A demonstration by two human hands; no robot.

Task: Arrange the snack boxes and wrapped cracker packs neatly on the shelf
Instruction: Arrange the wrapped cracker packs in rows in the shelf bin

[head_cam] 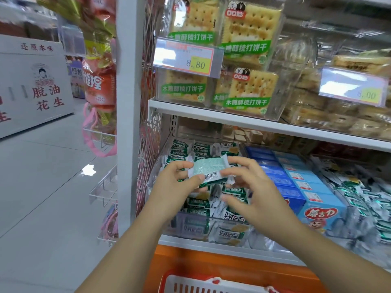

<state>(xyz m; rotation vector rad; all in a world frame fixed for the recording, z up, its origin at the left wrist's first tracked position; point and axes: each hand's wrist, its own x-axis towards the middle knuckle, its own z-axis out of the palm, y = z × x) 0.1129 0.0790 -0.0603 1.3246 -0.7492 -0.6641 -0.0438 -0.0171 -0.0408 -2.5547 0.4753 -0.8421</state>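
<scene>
Currently both hands are over the lower shelf (211, 243), near its left end. The wrapped cracker pack (208, 170) is in the air between them, just above the clear bin (196, 220) that stands at that left end. It lies roughly level, with its barcode side up.

Left hand (177, 182): grip closed on the pack's left end, thumb by the barcode, fingers curled over the far edge.
Right hand (251, 187): grip closed on the pack's right end, fingertips on the top edge, thumb lower down. How the thumb sits underneath cannot be made out.

Bin contents: many green-and-white wrapped packs (198, 203), some in rows, some lying loose and askew toward the shelf's front edge.

Just right of the bin, two rows of blue snack boxes (296, 182) run from the shelf's back toward its front edge. Further right lies a loose heap of green-and-white packets (359, 197).

Upper shelf (232, 118): clear cracker boxes (250, 39) stacked at the left end, with a price tag (187, 58) reading 8.80 in front of them. A second tag (355, 87) sits toward the right end, its print blurred.

Below the lower shelf's front edge, the rim of a red basket (211, 280) shows.
</scene>
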